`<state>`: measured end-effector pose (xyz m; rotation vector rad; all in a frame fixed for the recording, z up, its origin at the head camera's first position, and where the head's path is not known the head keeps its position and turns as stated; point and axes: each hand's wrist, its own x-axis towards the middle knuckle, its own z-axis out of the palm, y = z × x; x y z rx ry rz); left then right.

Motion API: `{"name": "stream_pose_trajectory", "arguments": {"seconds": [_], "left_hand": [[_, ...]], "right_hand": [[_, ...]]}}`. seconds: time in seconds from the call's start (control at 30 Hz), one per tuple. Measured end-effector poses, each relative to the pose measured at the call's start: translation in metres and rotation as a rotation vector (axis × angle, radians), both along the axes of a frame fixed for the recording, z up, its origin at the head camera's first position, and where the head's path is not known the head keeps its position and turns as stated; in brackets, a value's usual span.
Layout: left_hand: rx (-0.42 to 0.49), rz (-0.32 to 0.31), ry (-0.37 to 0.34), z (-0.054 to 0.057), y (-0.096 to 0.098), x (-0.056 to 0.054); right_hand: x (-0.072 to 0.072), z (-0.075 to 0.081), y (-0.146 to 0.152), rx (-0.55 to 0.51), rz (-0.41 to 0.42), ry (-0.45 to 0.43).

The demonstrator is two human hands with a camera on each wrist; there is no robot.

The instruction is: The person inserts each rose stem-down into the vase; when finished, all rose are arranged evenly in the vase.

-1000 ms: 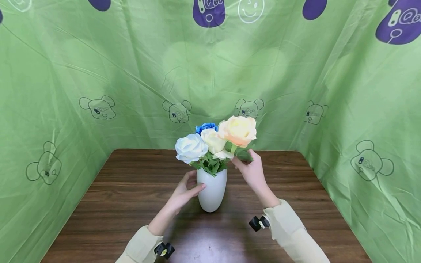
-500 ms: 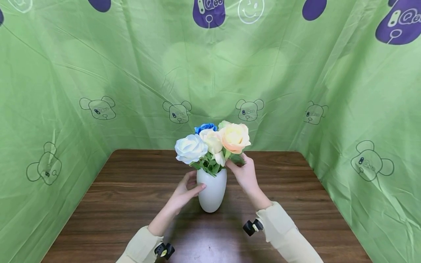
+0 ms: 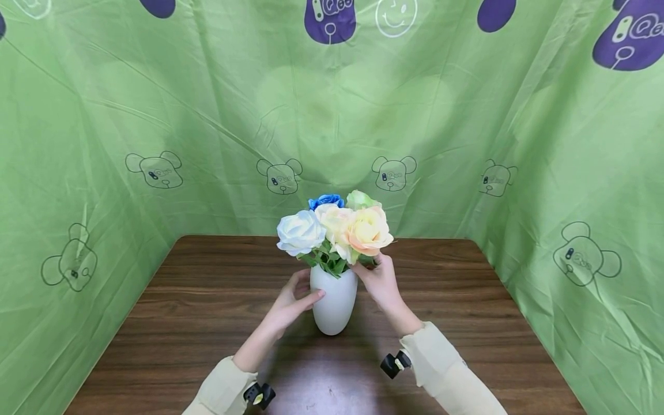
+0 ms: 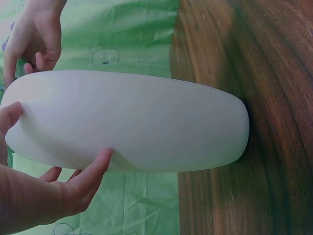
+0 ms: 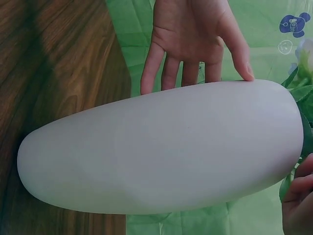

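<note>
A white vase (image 3: 334,305) stands upright on the wooden table with artificial roses in it. My left hand (image 3: 287,304) holds its left side, thumb on the front; in the right wrist view that left hand (image 5: 188,34) has its fingers spread along the vase wall. At the vase mouth, my right hand (image 3: 380,281) pinches the stem of a peach rose (image 3: 369,230). The stem itself is mostly hidden by blossom and leaves. Beside it are a light blue rose (image 3: 301,231), a dark blue rose (image 3: 326,200), a cream-pink rose (image 3: 334,222) and a pale green bloom (image 3: 360,199).
The brown wooden table (image 3: 207,300) extends to both sides of the vase. Green patterned cloth (image 3: 218,115) hangs at the back and sides. A small black camera (image 3: 395,364) sits on the right wrist, another black camera (image 3: 259,395) on the left.
My right hand has moved down and left, bringing the peach rose lower and closer to the other flowers. The pale green bloom behind has come into view. The left hand and vase stay put.
</note>
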<state>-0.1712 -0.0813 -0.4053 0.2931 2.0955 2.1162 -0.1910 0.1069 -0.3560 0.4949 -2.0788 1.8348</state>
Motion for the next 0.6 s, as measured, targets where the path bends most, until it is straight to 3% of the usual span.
{"name": "stream_pose_trajectory", "arguments": {"seconds": [0.43, 0.6], "left_hand": [[-0.004, 0.003, -0.001, 0.000, 0.000, 0.000], [-0.004, 0.005, 0.013, -0.009, -0.002, -0.004]], "right_hand": [[-0.003, -0.010, 0.027, 0.033, 0.082, -0.131], [-0.006, -0.021, 0.049, 0.003, 0.073, -0.158]]}}
